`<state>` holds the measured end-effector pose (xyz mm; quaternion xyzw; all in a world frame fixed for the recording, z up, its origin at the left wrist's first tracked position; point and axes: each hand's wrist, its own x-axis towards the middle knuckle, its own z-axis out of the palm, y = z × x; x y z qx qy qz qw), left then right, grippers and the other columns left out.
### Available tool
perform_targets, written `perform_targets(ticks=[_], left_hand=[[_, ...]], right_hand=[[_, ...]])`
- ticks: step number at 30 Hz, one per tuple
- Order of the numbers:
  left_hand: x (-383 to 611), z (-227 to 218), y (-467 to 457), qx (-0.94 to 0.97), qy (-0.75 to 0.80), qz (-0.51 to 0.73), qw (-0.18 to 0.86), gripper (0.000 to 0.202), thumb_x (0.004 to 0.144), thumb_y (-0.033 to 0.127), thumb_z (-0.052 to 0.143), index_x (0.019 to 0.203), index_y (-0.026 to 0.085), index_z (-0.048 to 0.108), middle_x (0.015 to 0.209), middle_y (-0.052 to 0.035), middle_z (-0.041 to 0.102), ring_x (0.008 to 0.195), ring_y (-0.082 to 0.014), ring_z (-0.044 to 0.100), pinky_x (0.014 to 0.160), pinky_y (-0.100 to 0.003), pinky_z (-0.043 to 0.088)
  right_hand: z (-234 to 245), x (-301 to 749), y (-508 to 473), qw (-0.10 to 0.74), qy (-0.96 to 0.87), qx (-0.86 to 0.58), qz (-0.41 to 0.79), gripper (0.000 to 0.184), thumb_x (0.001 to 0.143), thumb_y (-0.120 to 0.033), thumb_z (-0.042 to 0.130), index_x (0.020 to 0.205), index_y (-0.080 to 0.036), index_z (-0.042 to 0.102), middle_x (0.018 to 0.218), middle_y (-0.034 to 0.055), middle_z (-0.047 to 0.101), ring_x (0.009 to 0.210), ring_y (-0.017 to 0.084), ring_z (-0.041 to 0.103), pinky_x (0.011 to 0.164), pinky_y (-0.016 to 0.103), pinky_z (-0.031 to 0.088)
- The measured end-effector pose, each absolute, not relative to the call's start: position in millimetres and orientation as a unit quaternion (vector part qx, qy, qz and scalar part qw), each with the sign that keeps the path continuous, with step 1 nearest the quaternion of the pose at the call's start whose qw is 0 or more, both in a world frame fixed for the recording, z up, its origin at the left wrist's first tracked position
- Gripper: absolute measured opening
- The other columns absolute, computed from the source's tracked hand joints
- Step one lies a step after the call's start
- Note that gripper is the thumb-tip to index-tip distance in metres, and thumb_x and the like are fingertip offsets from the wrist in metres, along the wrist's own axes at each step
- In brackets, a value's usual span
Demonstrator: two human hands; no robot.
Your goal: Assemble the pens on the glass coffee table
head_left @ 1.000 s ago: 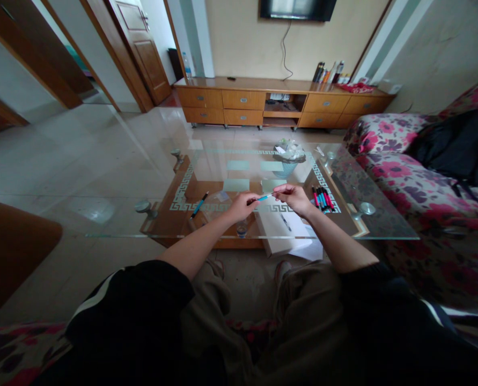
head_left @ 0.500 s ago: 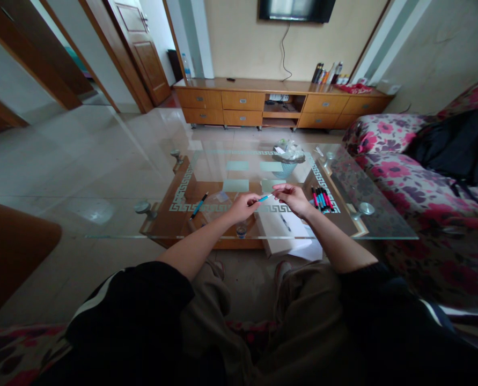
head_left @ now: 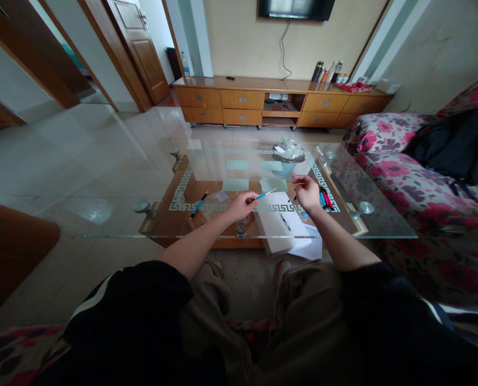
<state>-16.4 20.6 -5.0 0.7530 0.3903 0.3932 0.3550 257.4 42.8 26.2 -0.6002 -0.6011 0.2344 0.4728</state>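
My left hand (head_left: 242,205) pinches a light-blue pen barrel (head_left: 262,196) above the glass table, and a thin pale refill pokes out of its far end, pointing up and right. To the right, my right hand (head_left: 307,194) is apart from the pen, with its fingers loosely bent and spread. A small dark piece (head_left: 294,198) shows by its fingertips; I cannot tell whether it is touched. Beside that hand lies a group of blue, pink and black pens (head_left: 326,199), partly covered by the hand. A blue-and-black pen (head_left: 198,206) rests at the left.
The glass tabletop (head_left: 114,236) has a patterned border. Beneath the glass are a white box (head_left: 271,230) and papers (head_left: 309,247). A small round container (head_left: 241,229) appears near the front edge. Behind stands a lined waste basket (head_left: 286,167). A flowered sofa (head_left: 387,161) is at right.
My right hand has moved right, away from the pen tip, toward the group of pens. My left hand stays nearly in place with the blue barrel, whose refill now shows clearly.
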Motion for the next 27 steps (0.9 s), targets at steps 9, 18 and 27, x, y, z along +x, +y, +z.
perform_targets(ticks=[9,18,27], left_hand=[[-18.5,-9.6,22.8,0.746,0.406,0.394,0.35,0.023,0.093,0.032,0.064,0.104,0.014,0.074,0.094,-0.008,0.076,0.079,-0.017,0.067,0.072,-0.028,0.051],[-18.4,-8.1,22.7,0.75,0.409,0.389,0.345,0.022,0.093,0.031,0.064,0.103,0.015,0.075,0.093,-0.0075,0.075,0.08,-0.017,0.067,0.073,-0.028,0.051],[-18.1,-5.8,21.0,0.748,0.409,0.387,0.351,0.023,0.093,0.033,0.064,0.102,0.015,0.075,0.091,-0.0069,0.075,0.077,-0.016,0.065,0.071,-0.027,0.05]], right_hand=[[16.1,285.2,39.8,0.38,-0.623,-0.678,0.087,0.039,0.089,-0.013,0.045,0.119,-0.017,0.07,0.102,0.0103,0.078,0.101,0.026,0.071,0.097,0.038,0.052],[-1.2,299.7,45.5,0.205,-0.621,-0.755,0.054,0.034,0.083,-0.014,0.058,0.112,-0.009,0.074,0.108,0.0193,0.076,0.1,0.029,0.071,0.093,0.035,0.051],[-4.7,298.6,45.6,0.183,-0.59,-0.784,0.061,0.029,0.072,-0.013,0.067,0.1,-0.011,0.078,0.091,0.017,0.077,0.087,0.029,0.072,0.083,0.034,0.053]])
